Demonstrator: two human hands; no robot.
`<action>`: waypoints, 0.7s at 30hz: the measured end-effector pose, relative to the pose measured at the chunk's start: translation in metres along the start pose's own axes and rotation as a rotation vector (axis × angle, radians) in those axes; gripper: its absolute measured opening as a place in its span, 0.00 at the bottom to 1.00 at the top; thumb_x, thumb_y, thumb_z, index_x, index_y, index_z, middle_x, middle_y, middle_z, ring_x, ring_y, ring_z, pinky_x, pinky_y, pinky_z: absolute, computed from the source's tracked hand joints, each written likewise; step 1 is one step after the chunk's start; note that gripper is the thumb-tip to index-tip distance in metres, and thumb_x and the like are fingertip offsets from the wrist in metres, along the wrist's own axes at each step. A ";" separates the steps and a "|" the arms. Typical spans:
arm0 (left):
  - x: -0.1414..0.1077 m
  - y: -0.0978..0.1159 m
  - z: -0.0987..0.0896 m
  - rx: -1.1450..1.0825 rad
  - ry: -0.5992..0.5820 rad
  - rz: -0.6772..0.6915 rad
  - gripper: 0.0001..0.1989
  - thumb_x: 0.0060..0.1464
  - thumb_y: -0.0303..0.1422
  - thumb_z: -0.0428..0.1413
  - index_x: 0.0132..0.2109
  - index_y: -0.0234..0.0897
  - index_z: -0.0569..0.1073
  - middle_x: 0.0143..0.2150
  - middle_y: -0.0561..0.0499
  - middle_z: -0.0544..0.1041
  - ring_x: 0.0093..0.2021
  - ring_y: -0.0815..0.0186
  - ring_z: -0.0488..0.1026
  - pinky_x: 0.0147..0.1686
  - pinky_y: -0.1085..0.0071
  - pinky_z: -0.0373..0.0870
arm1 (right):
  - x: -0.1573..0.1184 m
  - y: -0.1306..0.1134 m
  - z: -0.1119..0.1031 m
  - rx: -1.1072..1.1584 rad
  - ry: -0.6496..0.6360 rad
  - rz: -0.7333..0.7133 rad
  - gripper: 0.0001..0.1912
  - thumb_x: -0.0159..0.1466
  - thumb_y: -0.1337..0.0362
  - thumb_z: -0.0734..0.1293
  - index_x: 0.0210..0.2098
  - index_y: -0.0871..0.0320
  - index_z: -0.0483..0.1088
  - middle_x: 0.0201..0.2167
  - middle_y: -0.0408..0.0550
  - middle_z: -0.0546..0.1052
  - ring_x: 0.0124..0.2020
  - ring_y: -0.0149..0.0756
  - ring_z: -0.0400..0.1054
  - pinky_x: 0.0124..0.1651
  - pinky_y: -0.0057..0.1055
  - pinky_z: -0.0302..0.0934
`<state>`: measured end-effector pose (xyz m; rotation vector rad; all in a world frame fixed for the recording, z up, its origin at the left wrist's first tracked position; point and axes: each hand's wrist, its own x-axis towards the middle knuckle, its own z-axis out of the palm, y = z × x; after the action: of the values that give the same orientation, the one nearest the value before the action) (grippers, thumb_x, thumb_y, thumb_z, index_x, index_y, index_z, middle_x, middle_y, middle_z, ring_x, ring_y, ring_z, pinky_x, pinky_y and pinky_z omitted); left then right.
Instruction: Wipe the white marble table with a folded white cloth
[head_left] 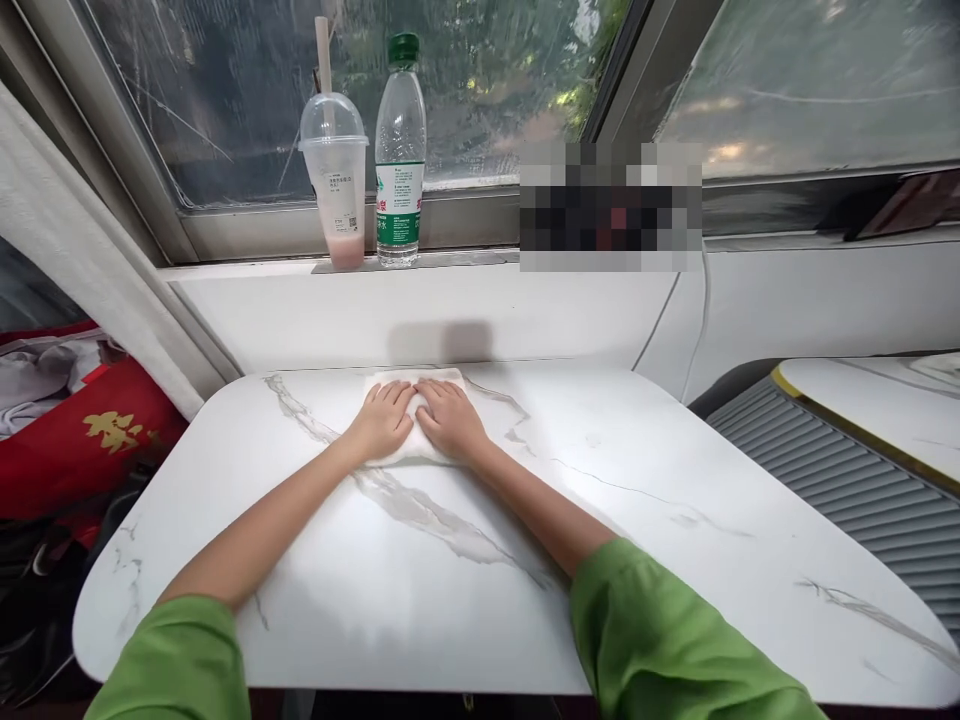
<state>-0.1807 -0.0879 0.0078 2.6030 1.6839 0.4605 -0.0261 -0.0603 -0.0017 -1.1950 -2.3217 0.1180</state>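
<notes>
A folded white cloth (420,448) lies flat on the white marble-patterned table (300,560), close to its far edge. My left hand (384,420) rests palm down on the cloth's left part, fingers stretched out. On the right part of the cloth, my right hand (450,418) also lies flat with its fingers extended. The two hands are side by side, with their fingertips nearly meeting. Much of the cloth is hidden under them.
On the window ledge behind the table stand a plastic cup (341,190) with a straw and a green-capped water bottle (400,160). A red bag (112,420) is at the left. At the right is a ribbed grey cabinet (840,480). A white cable (705,310) hangs down the wall.
</notes>
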 end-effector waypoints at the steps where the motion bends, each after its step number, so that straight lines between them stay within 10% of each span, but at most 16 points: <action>1: -0.011 0.006 -0.002 0.002 -0.007 0.001 0.23 0.59 0.28 0.43 0.61 0.33 0.60 0.64 0.42 0.62 0.65 0.59 0.55 0.65 0.56 0.46 | -0.010 -0.006 -0.002 -0.010 -0.003 -0.005 0.21 0.63 0.68 0.55 0.52 0.65 0.66 0.56 0.57 0.70 0.59 0.44 0.60 0.62 0.42 0.49; 12: -0.124 0.075 -0.046 -0.180 -0.185 -0.053 0.21 0.57 0.27 0.42 0.57 0.34 0.62 0.62 0.41 0.63 0.65 0.58 0.55 0.65 0.51 0.47 | -0.129 -0.081 -0.025 -0.130 -0.002 -0.174 0.25 0.65 0.67 0.53 0.58 0.70 0.63 0.59 0.59 0.66 0.62 0.47 0.56 0.64 0.46 0.48; 21: -0.107 0.067 -0.030 -0.221 -0.029 -0.198 0.15 0.58 0.25 0.40 0.50 0.36 0.63 0.58 0.43 0.66 0.62 0.59 0.59 0.64 0.49 0.47 | -0.100 -0.081 -0.021 -0.073 -0.029 -0.207 0.25 0.62 0.67 0.55 0.56 0.72 0.64 0.52 0.63 0.70 0.52 0.51 0.61 0.57 0.48 0.54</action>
<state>-0.1686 -0.2167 0.0216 2.2537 1.7471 0.5623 -0.0281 -0.1908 0.0004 -0.9846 -2.4783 -0.0232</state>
